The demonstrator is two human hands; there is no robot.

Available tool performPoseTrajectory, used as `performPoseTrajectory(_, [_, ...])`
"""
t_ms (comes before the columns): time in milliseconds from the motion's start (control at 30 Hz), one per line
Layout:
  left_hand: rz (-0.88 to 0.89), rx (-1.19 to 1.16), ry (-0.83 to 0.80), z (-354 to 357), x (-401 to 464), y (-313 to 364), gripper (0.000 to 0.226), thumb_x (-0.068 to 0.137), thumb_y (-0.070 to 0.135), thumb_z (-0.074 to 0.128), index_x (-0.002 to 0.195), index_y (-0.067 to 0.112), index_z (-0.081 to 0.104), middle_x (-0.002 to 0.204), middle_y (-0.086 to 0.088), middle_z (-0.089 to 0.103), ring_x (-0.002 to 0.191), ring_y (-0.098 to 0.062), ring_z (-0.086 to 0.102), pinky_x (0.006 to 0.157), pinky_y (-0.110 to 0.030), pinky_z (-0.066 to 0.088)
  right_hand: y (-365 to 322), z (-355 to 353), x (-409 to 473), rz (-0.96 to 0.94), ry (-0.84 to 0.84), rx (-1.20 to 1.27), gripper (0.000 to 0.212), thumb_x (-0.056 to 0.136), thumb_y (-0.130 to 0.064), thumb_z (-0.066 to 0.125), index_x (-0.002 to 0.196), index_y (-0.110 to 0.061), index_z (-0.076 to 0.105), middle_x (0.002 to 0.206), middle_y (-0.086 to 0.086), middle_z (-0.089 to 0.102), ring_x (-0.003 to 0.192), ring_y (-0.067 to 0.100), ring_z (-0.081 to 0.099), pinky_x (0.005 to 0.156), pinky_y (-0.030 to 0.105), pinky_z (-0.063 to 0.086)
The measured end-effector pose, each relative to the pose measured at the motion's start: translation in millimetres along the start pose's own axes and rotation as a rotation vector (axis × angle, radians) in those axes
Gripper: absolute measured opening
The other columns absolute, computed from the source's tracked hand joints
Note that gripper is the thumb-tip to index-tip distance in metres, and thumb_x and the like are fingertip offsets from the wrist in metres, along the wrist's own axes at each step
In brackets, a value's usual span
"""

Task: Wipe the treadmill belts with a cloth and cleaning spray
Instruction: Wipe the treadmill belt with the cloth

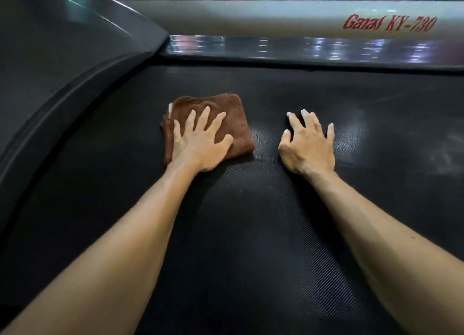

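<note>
The folded brown cloth (213, 123) lies on the black textured treadmill belt (238, 234), left of frame centre, flat under the left hand (200, 143), whose spread, straight fingers press it down. Its pile looks plush, its edges slightly rumpled. The right hand (307, 145) rests just right of it, fingertips propped on the belt, holding nothing. Behind, a pale side rail (276, 18) reads "Ganas KY-730".

Rust-brown folded cloth (226, 118) on black treadmill belt (251, 234) with fine woven texture. Dark grey motor cover (62, 58) at left edge. White side rail (251, 18) with red "Ganas KY-730" lettering (389, 24).
</note>
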State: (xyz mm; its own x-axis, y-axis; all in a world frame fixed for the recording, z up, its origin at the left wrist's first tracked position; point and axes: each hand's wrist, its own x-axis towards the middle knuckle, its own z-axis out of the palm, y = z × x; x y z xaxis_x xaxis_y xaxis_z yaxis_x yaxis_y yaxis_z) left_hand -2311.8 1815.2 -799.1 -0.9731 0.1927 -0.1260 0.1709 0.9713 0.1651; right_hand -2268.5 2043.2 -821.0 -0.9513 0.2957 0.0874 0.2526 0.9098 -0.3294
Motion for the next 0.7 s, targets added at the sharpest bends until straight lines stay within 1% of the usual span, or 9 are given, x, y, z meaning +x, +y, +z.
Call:
performPoseTrajectory(100, [-0.009, -0.024, 0.005, 7, -38, -6, 0.065, 0.1, 0.064, 0.027, 0.159, 0.049, 0.004, 0.171, 0.01, -0.009, 0.157, -0.019, -0.014, 0.124, -0.052, -0.013, -1, 1, -1, -0.007, 0.0, -0.011, 0.057, 0.105, -0.036, 0.03, 0.162, -0.028, 0.03, 0.172, 0.004, 0.017, 0.159, 0.019, 0.006, 0.127, 0.054, -0.005])
performPoseTrajectory(167, [0.005, -0.027, 0.024, 7, -45, -10, 0.065, 0.099, 0.065, 0.028, 0.158, 0.051, 0.007, 0.171, 0.012, -0.007, 0.157, -0.017, -0.013, 0.125, -0.05, -0.013, 0, 1, -1, -0.01, -0.002, -0.01, 0.057, 0.105, -0.036, 0.03, 0.162, -0.028, 0.03, 0.172, 0.004, 0.016, 0.159, 0.019, 0.006, 0.127, 0.055, -0.005])
performPoseTrajectory(267, [0.031, -0.007, 0.016, 2, -19, -19, 0.065, 0.098, 0.067, 0.028, 0.158, 0.052, 0.009, 0.171, 0.013, -0.005, 0.157, -0.016, -0.009, 0.125, -0.05, -0.01, 1, 2, 0, -0.011, -0.003, -0.033, 0.058, 0.105, -0.041, 0.03, 0.162, -0.029, 0.03, 0.172, 0.006, 0.016, 0.16, 0.02, 0.005, 0.127, 0.055, -0.005])
performPoseTrajectory(433, [0.009, 0.028, -0.013, -11, 31, -40, 0.063, 0.1, 0.066, 0.028, 0.158, 0.053, 0.009, 0.171, 0.013, -0.004, 0.158, -0.017, -0.006, 0.126, -0.051, -0.006, 2, 1, 1, -0.013, -0.014, -0.036, 0.058, 0.105, -0.047, 0.03, 0.162, -0.036, 0.029, 0.172, 0.006, 0.015, 0.16, 0.02, 0.004, 0.128, 0.054, -0.006])
performPoseTrajectory(500, [-0.054, 0.025, -0.004, -13, 26, -55, 0.063, 0.1, 0.065, 0.028, 0.159, 0.051, 0.009, 0.171, 0.012, -0.005, 0.158, -0.017, -0.006, 0.126, -0.05, -0.007, 3, 1, 1, -0.018, -0.02, -0.041, 0.058, 0.105, -0.048, 0.029, 0.162, -0.037, 0.028, 0.172, 0.006, 0.015, 0.16, 0.019, 0.004, 0.128, 0.054, -0.006])
performPoseTrajectory(600, [-0.287, -0.027, 0.061, -11, -15, -78, 0.065, 0.1, 0.066, 0.028, 0.16, 0.047, 0.01, 0.171, 0.011, -0.004, 0.158, -0.018, -0.007, 0.126, -0.05, -0.006, 1, 3, 1, -0.019, -0.017, -0.035, 0.059, 0.104, -0.048, 0.03, 0.162, -0.037, 0.029, 0.172, 0.006, 0.016, 0.16, 0.02, 0.005, 0.128, 0.054, -0.005])
performPoseTrajectory(633, [-0.361, -0.041, 0.08, -10, -33, -78, 0.067, 0.1, 0.066, 0.027, 0.161, 0.046, 0.01, 0.171, 0.01, -0.005, 0.157, -0.018, -0.008, 0.126, -0.051, -0.006, 1, 3, 1, -0.015, -0.012, -0.031, 0.059, 0.104, -0.048, 0.031, 0.161, -0.036, 0.029, 0.172, 0.007, 0.016, 0.16, 0.02, 0.005, 0.128, 0.054, -0.004])
performPoseTrajectory(700, [-0.423, -0.043, 0.084, -5, -64, -66, 0.069, 0.099, 0.066, 0.027, 0.161, 0.045, 0.005, 0.171, 0.007, -0.007, 0.157, -0.02, -0.01, 0.125, -0.052, -0.008, 1, 2, -1, -0.001, 0.011, -0.031, 0.059, 0.103, -0.049, 0.033, 0.161, -0.035, 0.031, 0.171, 0.008, 0.018, 0.16, 0.021, 0.007, 0.128, 0.055, -0.003])
